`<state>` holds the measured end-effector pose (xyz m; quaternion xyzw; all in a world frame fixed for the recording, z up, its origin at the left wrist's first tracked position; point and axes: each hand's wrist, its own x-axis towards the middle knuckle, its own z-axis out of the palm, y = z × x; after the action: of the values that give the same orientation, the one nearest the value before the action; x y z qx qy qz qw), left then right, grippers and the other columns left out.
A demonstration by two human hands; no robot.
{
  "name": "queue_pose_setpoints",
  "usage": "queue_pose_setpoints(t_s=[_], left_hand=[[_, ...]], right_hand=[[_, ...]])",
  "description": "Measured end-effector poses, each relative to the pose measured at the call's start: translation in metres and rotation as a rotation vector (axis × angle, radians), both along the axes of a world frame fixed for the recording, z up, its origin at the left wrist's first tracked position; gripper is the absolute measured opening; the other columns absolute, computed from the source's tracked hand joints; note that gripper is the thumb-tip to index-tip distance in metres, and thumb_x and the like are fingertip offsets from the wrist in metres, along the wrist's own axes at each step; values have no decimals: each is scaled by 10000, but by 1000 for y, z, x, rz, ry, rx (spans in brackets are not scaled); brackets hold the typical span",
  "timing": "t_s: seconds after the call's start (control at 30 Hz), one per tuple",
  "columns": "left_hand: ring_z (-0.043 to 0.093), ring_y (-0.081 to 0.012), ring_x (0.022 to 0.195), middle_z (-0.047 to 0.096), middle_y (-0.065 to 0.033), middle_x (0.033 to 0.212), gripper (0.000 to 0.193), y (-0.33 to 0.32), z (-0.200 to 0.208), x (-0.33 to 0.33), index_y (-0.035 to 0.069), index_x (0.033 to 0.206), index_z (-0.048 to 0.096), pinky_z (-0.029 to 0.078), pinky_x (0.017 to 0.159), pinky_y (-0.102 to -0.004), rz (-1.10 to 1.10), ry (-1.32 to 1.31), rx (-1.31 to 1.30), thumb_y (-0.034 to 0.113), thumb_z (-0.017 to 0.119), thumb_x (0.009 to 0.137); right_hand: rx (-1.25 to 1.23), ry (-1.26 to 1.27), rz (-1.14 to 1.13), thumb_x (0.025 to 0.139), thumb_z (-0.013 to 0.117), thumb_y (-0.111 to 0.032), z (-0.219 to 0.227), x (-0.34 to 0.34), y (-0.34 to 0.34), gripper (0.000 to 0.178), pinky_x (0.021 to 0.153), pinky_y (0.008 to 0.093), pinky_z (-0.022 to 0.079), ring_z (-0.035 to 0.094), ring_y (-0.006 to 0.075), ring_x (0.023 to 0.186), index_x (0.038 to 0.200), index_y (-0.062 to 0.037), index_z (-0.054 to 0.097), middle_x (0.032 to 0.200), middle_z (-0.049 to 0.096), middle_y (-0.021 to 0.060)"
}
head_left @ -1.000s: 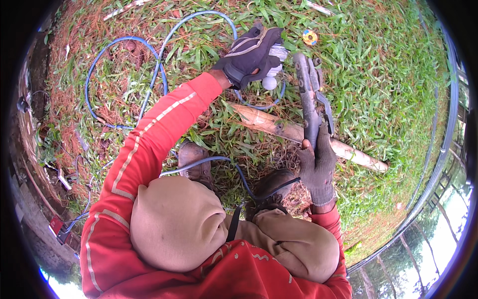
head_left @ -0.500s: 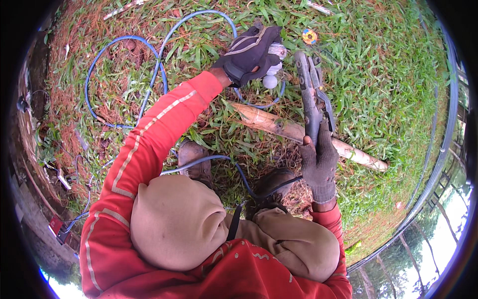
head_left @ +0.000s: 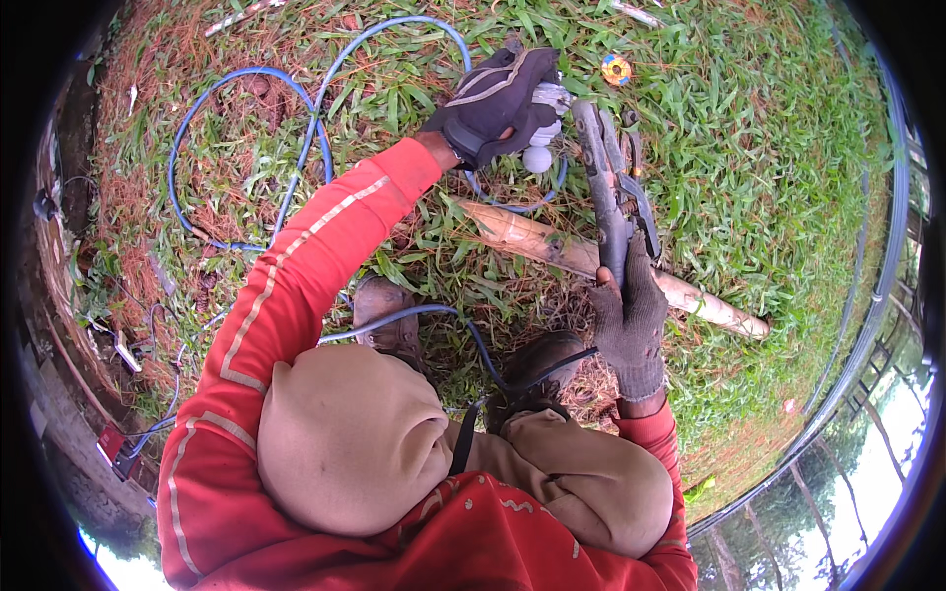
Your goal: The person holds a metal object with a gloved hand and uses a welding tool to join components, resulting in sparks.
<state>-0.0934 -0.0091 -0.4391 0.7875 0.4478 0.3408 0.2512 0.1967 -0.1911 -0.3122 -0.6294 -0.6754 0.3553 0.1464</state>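
Observation:
My left hand point(head_left: 498, 103), in a dark glove with a pale stripe, is closed round a pale grey fitting-like piece point(head_left: 551, 97). A round grey knob point(head_left: 537, 159) shows below its fingers; the glove hides the rest. My right hand point(head_left: 631, 320), in a worn knit glove with bare fingertips, grips the near end of a long dark metal plier-like tool point(head_left: 601, 177). A thinner lever arm runs along the tool's right side. The tool's far tip points away from me, right beside the grey piece; I cannot tell whether they touch.
A pointed wooden stake point(head_left: 537, 236) lies on the grass beneath the tool. Blue hose point(head_left: 320, 128) loops across the ground at left and passes by my boots point(head_left: 386, 310). A small yellow and blue disc point(head_left: 616, 70) lies beyond the tool. Dark piping point(head_left: 882, 286) curves along the right.
The tool in my right hand has swung slightly left, bringing its far tip closer to the grey piece. My left hand has hardly moved.

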Motion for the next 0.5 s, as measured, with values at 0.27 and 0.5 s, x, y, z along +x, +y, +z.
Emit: queue_pose_setpoints(t_s=[0.27,0.5], left_hand=[[777,-480,1121,761,-325,1304,814,1,1,0,-31,1590,467,637,936,-523,-3,-4,5,277,872,954],[755,-471,1189,755,-271,1343,811,1,0,-2,-24,1600,473,622,1006,-533,-28,35,112,307,859,968]], right_hand=[[24,14,1,1077,682,-197,2,-3,2,701,1071,504,566,734,486,1264,1654,125,448,1342,712,370],[55,-15,14,1069,693,-202,-3,0,2,711,1063,510,569,731,507,1242,1651,126,452,1324,717,379]])
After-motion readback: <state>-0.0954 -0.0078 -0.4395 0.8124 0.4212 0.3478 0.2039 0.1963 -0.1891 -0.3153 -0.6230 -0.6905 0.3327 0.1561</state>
